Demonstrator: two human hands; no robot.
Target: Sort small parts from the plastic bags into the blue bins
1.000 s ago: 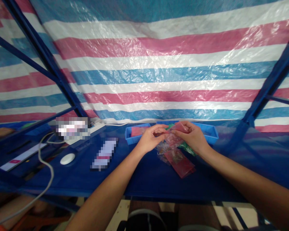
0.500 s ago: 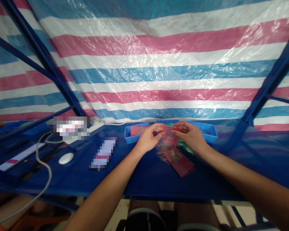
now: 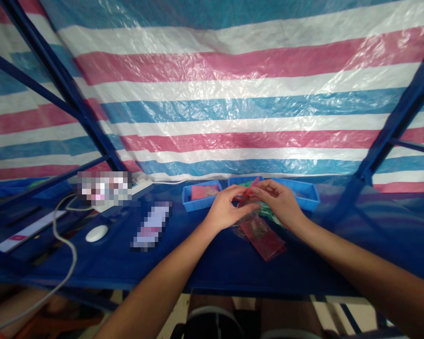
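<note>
The right hand point(image 3: 282, 200) pinches a thin red bag point(image 3: 248, 192) above the blue table point(image 3: 229, 268); the left hand point(image 3: 223, 207) curves round its nine o'clock side, perhaps to steady limp film, though whether it grips cannot be told. A red packet point(image 3: 263, 238) lies at five o'clock. The left tray point(image 3: 198, 205), at nine, holds red pieces point(image 3: 199, 192); the rear tray point(image 3: 237, 180), at twelve, shows something green; the right tray point(image 3: 310, 204), at three, holds indistinct bits.

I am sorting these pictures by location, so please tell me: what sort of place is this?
It is probably a workstation in a simple workshop. A blue table carries small blue bins and red plastic bags, and a striped plastic sheet hangs behind it like a wall.
</note>
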